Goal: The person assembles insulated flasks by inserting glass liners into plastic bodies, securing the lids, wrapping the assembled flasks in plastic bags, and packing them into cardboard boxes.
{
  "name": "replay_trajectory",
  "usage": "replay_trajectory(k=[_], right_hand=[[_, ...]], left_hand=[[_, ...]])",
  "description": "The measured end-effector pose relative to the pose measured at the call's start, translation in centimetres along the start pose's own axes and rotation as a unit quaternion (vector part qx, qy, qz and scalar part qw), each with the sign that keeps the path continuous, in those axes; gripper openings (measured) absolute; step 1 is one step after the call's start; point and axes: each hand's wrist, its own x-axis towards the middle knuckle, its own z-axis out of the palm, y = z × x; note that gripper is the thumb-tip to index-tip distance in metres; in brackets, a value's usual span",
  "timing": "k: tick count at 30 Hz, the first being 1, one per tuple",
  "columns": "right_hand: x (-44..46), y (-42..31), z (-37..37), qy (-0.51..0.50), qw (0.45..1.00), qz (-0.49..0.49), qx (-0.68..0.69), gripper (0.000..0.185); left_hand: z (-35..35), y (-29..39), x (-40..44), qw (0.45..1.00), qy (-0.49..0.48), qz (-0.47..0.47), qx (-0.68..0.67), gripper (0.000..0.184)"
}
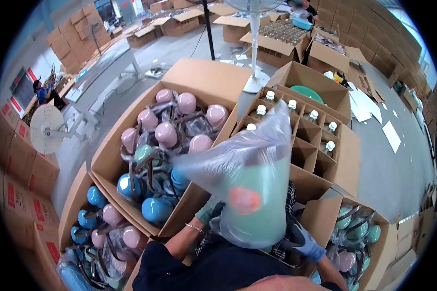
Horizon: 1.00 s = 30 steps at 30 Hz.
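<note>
In front of my body is a large, pale green rounded vessel point(260, 220) with a red-orange sticker, tilted and blurred by motion. A clear plastic bag point(257, 140) covers it and flares out above it to the upper left. My left hand point(210, 209), in a grey-green glove, is closed against its left side, fingers partly hidden behind it. Against its lower right side my right hand point(303, 244), in a blue-grey glove with dark fingers, is closed too. The exact kind of vessel cannot be made out through the bag.
Left stands an open carton point(131, 104) of bagged pink, green and blue rounded items with dark straps. A divided carton point(301, 133) with white-capped bottles lies ahead. More filled cartons flank me. A fan stand point(255, 53), a fan point(48, 128) and two distant people surround the area.
</note>
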Motion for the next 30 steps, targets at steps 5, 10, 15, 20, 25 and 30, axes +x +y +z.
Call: replay_trajectory(k=[5,10,15,20,25,30], right_hand=[[-9.8,3.8,3.8,-0.107,0.992,0.031,-0.054,0.044],[-9.1,1.3,5.5,-0.011,0.996,0.079,-0.031,0.051],[-0.9,-4.3,1.3,0.057,0.985,-0.097,-0.128,0.040],[16.4,-14.7,-0.6,0.102,0.866,-0.374,-0.315,0.030],[33.7,-25.2,5.2,-0.036,0.782,-0.566,-0.258,0.037],[44.1,-31.4,16.0,-0.164,0.670,-0.650,-0.319,0.028]], left_hand=[[2.0,0.8,-2.5,0.966,0.060,-0.155,-0.196,0.040],[5.6,5.0,-3.0,0.968,0.160,-0.120,-0.154,0.036],[0.0,9.6,-1.5,0.969,0.016,0.109,-0.222,0.040],[-9.4,11.9,0.0,0.910,0.087,0.328,-0.237,0.034],[-16.6,20.1,-1.3,0.889,0.275,0.354,-0.093,0.037],[-13.7,26.8,-6.8,0.697,0.518,0.390,0.308,0.041]])
